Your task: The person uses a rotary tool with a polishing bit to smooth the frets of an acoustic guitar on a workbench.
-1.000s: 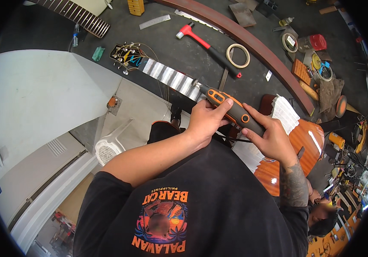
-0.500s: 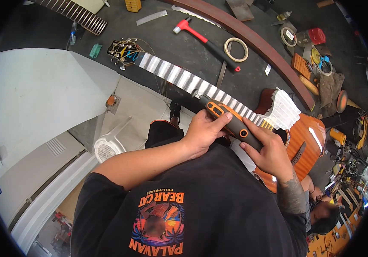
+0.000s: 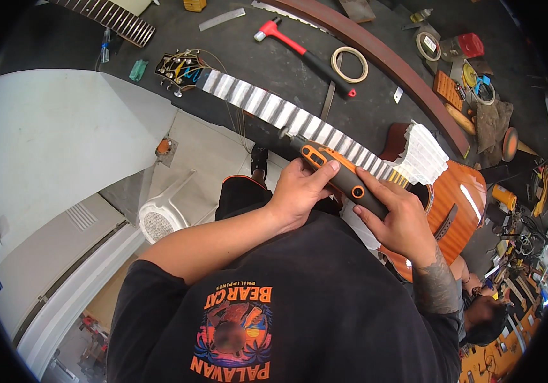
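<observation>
A black and orange rotary tool [image 3: 334, 167] is held in both hands, lying slantwise with its small bit pointing up and left. My left hand [image 3: 302, 195] grips its front part, the thumb on top. Around its rear end my right hand [image 3: 401, 220] is closed, with the index finger along the body. The bit is at the near edge of a guitar neck [image 3: 267, 105]; I cannot tell whether it touches. White tape strips cover the fretboard between dark frets. The headstock [image 3: 181, 70] lies far left with loose strings; the orange-brown guitar body [image 3: 462, 201] is at right, partly under white paper [image 3: 422, 156].
Beyond the neck lie a red and black hammer [image 3: 306, 54], a tape roll [image 3: 350, 64], a metal ruler [image 3: 221, 19] and a curved brown rail [image 3: 382, 57]. Tools crowd the right side, where another person [image 3: 481, 316] sits. A white stool [image 3: 159, 220] stands at left.
The rotary tool and both hands have shifted slightly left; the bit has moved from over the taped frets to the neck's near edge. The whole view has moved a little. Both hands keep their grip.
</observation>
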Available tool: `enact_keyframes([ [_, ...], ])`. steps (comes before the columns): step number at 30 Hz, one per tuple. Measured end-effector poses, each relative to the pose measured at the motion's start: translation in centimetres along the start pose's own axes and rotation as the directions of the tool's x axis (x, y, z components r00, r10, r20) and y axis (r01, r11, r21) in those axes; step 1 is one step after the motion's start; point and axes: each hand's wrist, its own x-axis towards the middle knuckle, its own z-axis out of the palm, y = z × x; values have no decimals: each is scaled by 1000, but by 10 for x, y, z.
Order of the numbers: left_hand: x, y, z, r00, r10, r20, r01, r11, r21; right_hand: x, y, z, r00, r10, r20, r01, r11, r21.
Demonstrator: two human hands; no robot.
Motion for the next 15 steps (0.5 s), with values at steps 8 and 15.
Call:
enact_keyframes([
  [8,-1,-1,0,999,-2,-32,2,1000,-11,1,-5,-2,1000,-5,0,5,1000,-17],
  [15,-1,1,2,1000,10,-22,-10,1000,-18,2,-5,-3,1000,4,-4,-4,1000,-20],
])
